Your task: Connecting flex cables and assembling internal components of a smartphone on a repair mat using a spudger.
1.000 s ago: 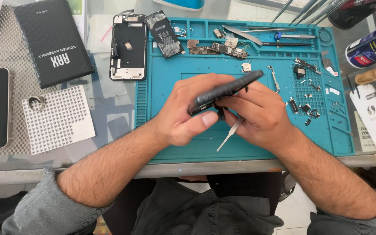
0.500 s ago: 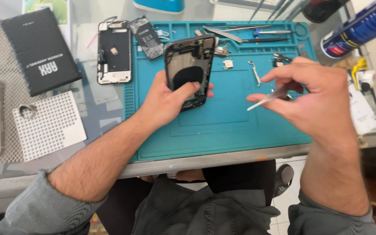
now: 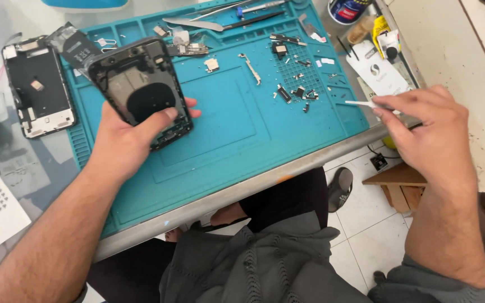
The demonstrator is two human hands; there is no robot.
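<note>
My left hand (image 3: pixel 124 140) grips a black phone housing (image 3: pixel 138 90), opened side up, with a dark round coil in its middle, above the left part of the teal repair mat (image 3: pixel 225 129). My right hand (image 3: pixel 428 134) is off the table's right edge, pinching a thin white pair of tweezers (image 3: pixel 363 104) whose tip points left toward the mat's right border. The two hands are far apart.
A detached phone screen (image 3: pixel 37 92) lies face down left of the mat. Several small screws and parts (image 3: pixel 296 90) sit in the mat's upper right. Metal tools (image 3: pixel 220 19) lie along its top. A white card (image 3: pixel 380 73) and a can (image 3: pixel 346 10) stand at the right.
The view has swung right. My left hand has carried the housing toward the mat's left side; my right hand with the tweezers has pulled away past the table's right edge.
</note>
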